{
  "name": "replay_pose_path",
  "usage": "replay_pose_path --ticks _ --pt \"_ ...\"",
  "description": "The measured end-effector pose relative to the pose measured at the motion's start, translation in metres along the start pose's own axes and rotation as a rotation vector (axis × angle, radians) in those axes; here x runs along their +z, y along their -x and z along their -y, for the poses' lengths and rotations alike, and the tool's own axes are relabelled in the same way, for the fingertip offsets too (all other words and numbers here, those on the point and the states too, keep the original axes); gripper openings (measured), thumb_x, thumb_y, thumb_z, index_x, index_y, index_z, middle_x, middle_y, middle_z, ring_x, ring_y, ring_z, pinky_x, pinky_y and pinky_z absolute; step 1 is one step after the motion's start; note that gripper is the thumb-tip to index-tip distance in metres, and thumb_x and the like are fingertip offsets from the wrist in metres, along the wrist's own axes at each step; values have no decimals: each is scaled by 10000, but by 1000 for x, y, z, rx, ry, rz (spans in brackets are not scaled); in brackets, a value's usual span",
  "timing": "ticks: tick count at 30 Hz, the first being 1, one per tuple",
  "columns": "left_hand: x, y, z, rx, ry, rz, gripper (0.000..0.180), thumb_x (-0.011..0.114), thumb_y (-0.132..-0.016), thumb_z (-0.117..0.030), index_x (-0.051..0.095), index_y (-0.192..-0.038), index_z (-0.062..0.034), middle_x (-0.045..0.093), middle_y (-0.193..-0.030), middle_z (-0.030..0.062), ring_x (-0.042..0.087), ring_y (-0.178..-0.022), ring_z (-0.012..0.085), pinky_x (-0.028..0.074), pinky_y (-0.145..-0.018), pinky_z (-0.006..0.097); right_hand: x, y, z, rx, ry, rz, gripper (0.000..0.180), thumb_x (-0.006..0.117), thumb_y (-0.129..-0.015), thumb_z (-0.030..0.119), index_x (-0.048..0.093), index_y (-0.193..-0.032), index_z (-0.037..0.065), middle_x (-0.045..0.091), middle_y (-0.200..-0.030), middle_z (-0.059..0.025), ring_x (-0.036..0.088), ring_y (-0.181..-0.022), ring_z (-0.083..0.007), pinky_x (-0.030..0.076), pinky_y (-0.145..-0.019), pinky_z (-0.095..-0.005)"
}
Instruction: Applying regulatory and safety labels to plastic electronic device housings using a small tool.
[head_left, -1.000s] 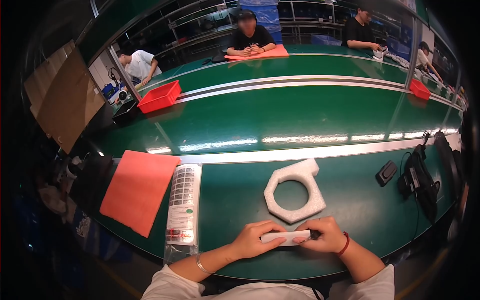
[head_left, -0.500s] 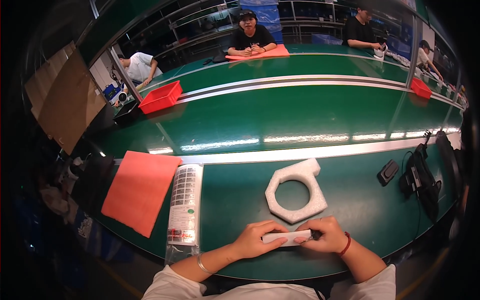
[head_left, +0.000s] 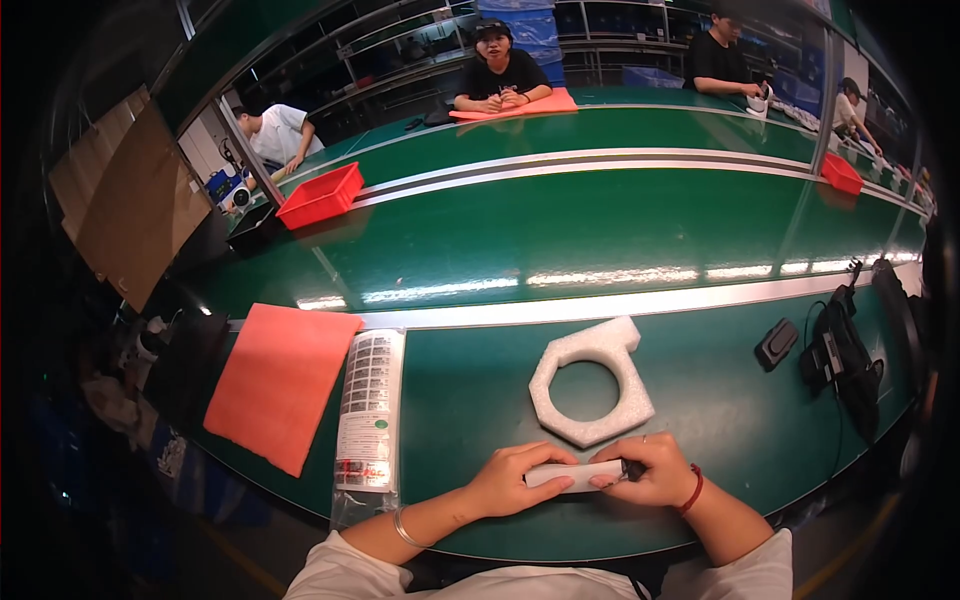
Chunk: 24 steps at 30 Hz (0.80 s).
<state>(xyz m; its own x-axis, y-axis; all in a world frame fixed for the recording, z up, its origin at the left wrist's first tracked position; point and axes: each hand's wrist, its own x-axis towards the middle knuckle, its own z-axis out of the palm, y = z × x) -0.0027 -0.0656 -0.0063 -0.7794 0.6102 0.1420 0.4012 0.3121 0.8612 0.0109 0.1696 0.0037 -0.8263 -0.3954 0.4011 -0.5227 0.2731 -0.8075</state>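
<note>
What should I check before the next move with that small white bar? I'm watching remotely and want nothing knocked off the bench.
1. Both hands on the white bar: ok; left hand holds one end, right hand the other.
2. Bar over the green bench, not past its edge: ok.
3. White foam ring apart from the hands: ok, just beyond them, lying flat.
4. Clear packet strip out of the way: ok, left of the left hand.
5. Orange foam sheet fully on the bench: not ok, its corner overhangs the edge.
6. Bar's underside condition: cannot tell.
</note>
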Motion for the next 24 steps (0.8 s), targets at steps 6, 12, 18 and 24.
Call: replay_pose_path --ticks 6,12,18,24 --pt "0 1 2 2 -13 26 275 654 -843 -252 637 -1055 -77 653 -982 99 641 -886 256 499 -777 327 0 1 0 6 -6 -2 195 775 -705 169 709 -838 42 622 -599 -51 508 -461 -82 402 -448 -219" --pt "0 0 2 -14 -16 37 275 653 -845 -254 637 -1055 -78 655 -990 104 644 -890 258 501 -777 330 0 0 -1 -5 -16 -9 199 775 -706 172 708 -839 40 619 -593 -49 498 -454 -82 393 -443 -217" --pt "1 0 3 -4 -20 28 273 655 -843 -250 637 -1053 -77 660 -982 106 648 -882 259 504 -771 330 0 -1 2 1 -9 -1 200 775 -711 174 709 -839 36 606 -573 -48 492 -447 -80 389 -439 -218" --pt "0 0 2 -5 -10 31 272 657 -842 -244 637 -1050 -70 663 -979 112 652 -883 260 506 -772 331 -1 -1 2 5 -11 0 196 772 -715 172 709 -838 33 602 -569 -46 493 -447 -81 390 -438 -219"
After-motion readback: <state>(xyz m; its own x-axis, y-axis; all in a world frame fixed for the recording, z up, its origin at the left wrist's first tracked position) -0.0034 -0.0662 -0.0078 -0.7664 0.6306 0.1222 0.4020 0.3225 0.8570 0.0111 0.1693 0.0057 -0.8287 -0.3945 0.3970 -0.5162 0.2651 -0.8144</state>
